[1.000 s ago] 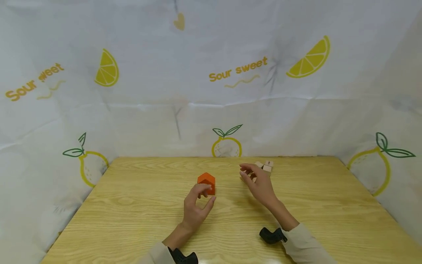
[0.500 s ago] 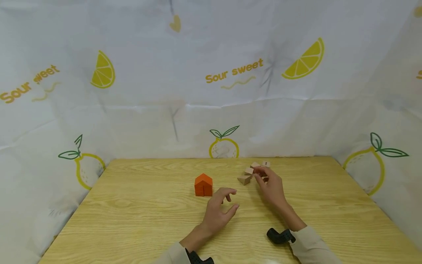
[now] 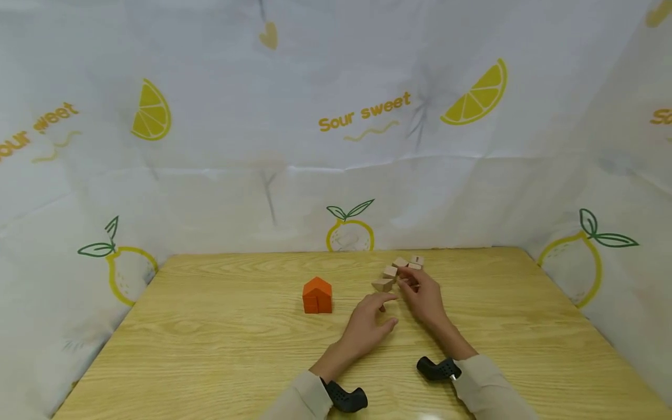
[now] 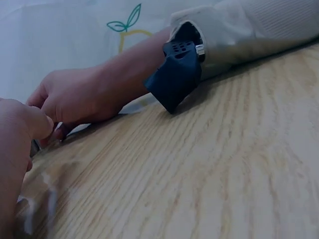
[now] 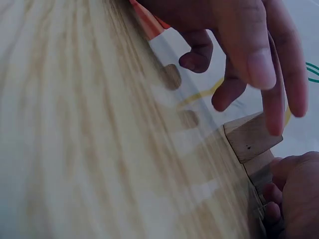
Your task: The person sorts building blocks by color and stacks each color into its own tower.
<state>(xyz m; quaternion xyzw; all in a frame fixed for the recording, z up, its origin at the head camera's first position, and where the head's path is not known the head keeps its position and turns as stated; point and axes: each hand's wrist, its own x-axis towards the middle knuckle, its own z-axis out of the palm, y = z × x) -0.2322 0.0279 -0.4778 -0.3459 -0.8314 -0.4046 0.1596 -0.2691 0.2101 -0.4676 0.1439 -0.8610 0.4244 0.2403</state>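
My right hand (image 3: 424, 296) is at a small group of plain wooden blocks, its fingertips bent in beside a wedge-shaped block (image 3: 383, 285) and a small block (image 3: 390, 272). Whether they pinch a block is hidden. My left hand (image 3: 367, 324) hovers in front of the blocks, thumb and fingers spread apart with nothing between them. In the right wrist view, left-hand fingers hang before a wooden block (image 5: 246, 139), while the right hand (image 5: 304, 194) sits low at the edge. The left wrist view has the right hand (image 4: 75, 97) down at the table.
An orange house-shaped stack of blocks (image 3: 317, 296) stands left of the hands on the wooden table (image 3: 220, 350). More wooden blocks (image 3: 417, 260) lie behind the right hand. A white lemon-print sheet (image 3: 236, 204) encloses the back and sides.
The left hand has left the orange blocks and moved right, toward the wooden blocks. The right hand has lowered its fingers among those blocks. The head view has shifted slightly.
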